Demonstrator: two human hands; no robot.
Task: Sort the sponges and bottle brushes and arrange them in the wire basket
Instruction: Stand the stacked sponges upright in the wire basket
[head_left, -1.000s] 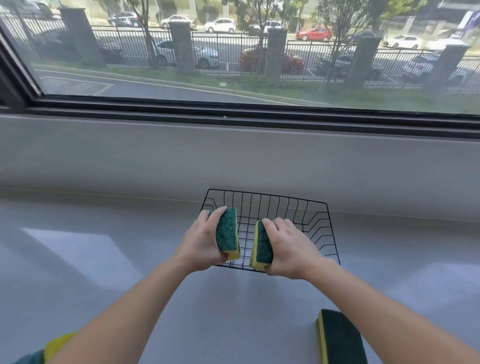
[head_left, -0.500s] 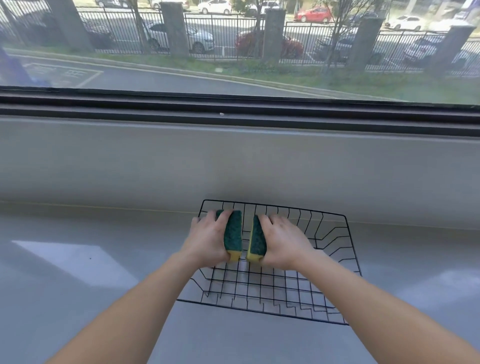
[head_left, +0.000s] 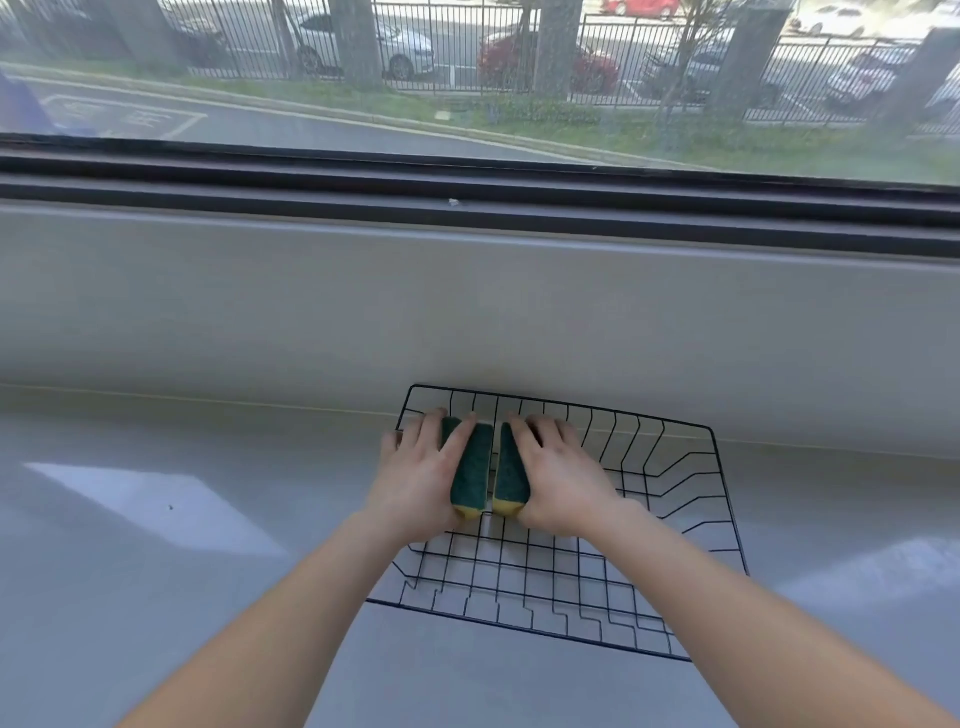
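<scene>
A black wire basket (head_left: 670, 525) sits on the grey counter against the back wall. Inside its far left part, two green-and-yellow sponges stand on edge side by side. My left hand (head_left: 415, 478) grips the left sponge (head_left: 471, 467). My right hand (head_left: 561, 478) grips the right sponge (head_left: 509, 475). The green scouring faces turn toward each other, almost touching, with the yellow foam showing at the near ends. No bottle brush is in view.
The grey counter (head_left: 182, 571) spreads left and right of the basket. A low grey wall (head_left: 311, 312) rises behind it under a dark window frame (head_left: 467, 182), with a street and parked cars outside.
Both hands carried the sponges from the basket's near edge deeper toward its back left and brought them closer together. My view tilted down, and the sponge on the near counter left the frame.
</scene>
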